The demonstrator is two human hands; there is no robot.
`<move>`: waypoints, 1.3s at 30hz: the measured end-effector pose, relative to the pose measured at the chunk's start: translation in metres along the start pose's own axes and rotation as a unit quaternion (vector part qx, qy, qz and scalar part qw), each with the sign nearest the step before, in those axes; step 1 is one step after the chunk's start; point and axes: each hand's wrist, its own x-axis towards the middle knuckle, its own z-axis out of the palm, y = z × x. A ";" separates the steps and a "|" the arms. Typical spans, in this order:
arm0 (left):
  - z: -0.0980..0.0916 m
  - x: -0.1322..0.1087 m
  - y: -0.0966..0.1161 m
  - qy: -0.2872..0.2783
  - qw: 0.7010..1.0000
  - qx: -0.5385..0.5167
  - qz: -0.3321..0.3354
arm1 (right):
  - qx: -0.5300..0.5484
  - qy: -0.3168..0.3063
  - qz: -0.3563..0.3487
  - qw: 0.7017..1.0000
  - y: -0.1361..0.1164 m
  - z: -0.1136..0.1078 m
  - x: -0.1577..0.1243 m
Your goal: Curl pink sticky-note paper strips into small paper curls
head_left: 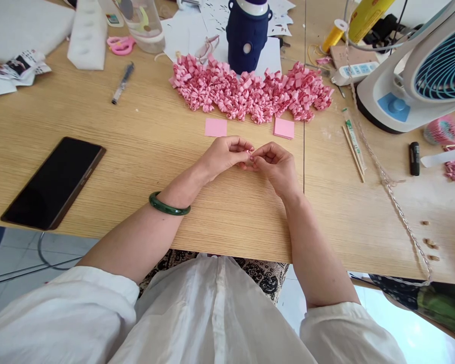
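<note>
My left hand [227, 154] and my right hand [276, 164] meet above the wooden table, fingertips pinched together. Between them is a small pink paper piece [249, 155], mostly hidden by the fingers, so its exact shape does not show. Just beyond my left hand lies a pink paper rectangle [216, 127]. A small stack of pink paper [284, 128] sits past my right hand. Behind both stretches a long heap of curled pink paper flowers [246, 93].
A dark blue bottle [246, 40] stands behind the heap. At left lie a phone [53, 182], a pen [123, 83] and pink scissors [121, 45]. To the right are wooden sticks [353, 153], a braided cord [396, 197], a black marker [414, 158] and a fan [409, 76].
</note>
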 end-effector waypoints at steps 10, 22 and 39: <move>0.000 0.000 -0.003 0.001 1.000 0.014 0.012 | -0.066 0.019 -0.034 0.997 0.001 0.002 -0.001; 0.006 0.001 -0.006 0.063 0.996 0.035 0.051 | 0.023 0.015 0.039 0.999 -0.001 0.001 0.000; 0.008 -0.005 0.003 0.028 0.998 -0.048 0.010 | -0.020 0.024 0.003 1.000 0.005 -0.001 0.004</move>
